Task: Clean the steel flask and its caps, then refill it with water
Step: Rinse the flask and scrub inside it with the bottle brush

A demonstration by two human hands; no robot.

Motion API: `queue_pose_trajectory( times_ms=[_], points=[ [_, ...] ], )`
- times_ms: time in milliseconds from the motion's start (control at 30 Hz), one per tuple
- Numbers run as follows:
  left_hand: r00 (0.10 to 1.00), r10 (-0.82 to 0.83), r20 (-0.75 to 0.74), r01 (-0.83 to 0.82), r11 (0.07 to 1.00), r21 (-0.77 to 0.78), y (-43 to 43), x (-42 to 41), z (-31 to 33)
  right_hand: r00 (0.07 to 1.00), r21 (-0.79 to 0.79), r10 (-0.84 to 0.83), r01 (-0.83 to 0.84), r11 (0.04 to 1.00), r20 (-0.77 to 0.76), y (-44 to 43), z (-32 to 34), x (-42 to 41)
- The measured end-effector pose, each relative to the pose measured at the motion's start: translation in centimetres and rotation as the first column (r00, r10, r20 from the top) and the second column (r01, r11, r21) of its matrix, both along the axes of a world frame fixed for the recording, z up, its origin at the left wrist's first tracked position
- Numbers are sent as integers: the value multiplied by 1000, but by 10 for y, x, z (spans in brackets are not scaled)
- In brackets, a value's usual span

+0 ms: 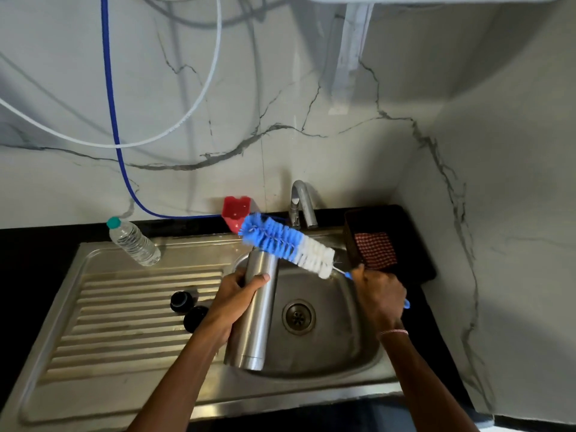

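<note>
My left hand (232, 302) grips the steel flask (254, 325) around its upper half and holds it over the sink basin (343, 344), mouth pointing away from me. My right hand (378, 296) grips the handle of a blue and white bottle brush (286, 243). The bristle head lies slanted just above the flask's mouth, outside it. Two black caps (180, 301) (194, 318) sit on the ribbed drainboard (124, 322) left of the flask.
A plastic water bottle (134, 243) lies at the drainboard's back left. The tap (300, 204) stands behind the basin, a red holder (235, 213) to its left. A dark basket with a checked cloth (375, 249) sits right of the sink. Hoses hang on the marble wall.
</note>
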State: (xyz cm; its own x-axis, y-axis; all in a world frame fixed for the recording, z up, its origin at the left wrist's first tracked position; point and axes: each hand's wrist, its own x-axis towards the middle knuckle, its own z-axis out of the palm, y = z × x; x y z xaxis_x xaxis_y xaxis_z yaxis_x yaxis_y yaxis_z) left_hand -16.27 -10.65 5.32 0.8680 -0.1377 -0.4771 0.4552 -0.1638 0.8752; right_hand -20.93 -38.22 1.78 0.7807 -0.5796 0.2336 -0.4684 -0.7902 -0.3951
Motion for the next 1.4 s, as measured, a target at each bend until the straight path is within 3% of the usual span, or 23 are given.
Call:
queue_pose_trajectory(
  times_ms=[200,367,467,667,800,967,1100,1200,1333,1400],
  points=[
    [992,-93,83,90,995,45,-20,1,5,990,-6,111,-110,994,88,39,18,36],
    [991,132,-10,-132,989,-70,7,7,8,996,27,31,-34,999,87,7,1,12],
    [998,63,20,-62,995,-79,13,6,12,997,41,9,-12,999,75,6,1,7],
    [994,-76,80,75,997,15,-11,2,9,986,28,127,-131,991,112,47,19,41],
    [997,66,28,-65,998,-11,2,5,11,997,17,50,-51,999,64,15,5,23],
    [999,12,-46,-15,997,-69,6,7,12,999,38,18,-19,999,40,19,9,20],
    [1000,-10,14,10,1000,-28,-9,3,11,991,33,91,-95,995,95,48,18,44],
    [998,44,39,-42,998,-51,-3,3,14,996,9,67,-68,998,60,33,15,39],
    [991,129,-46,-133,983,-125,13,4,11,1000,39,-7,7,999,0,6,2,12],
    [996,81,-24,-83,991,-103,12,4,10,1000,53,20,-21,998,15,15,3,17]
  ],
)
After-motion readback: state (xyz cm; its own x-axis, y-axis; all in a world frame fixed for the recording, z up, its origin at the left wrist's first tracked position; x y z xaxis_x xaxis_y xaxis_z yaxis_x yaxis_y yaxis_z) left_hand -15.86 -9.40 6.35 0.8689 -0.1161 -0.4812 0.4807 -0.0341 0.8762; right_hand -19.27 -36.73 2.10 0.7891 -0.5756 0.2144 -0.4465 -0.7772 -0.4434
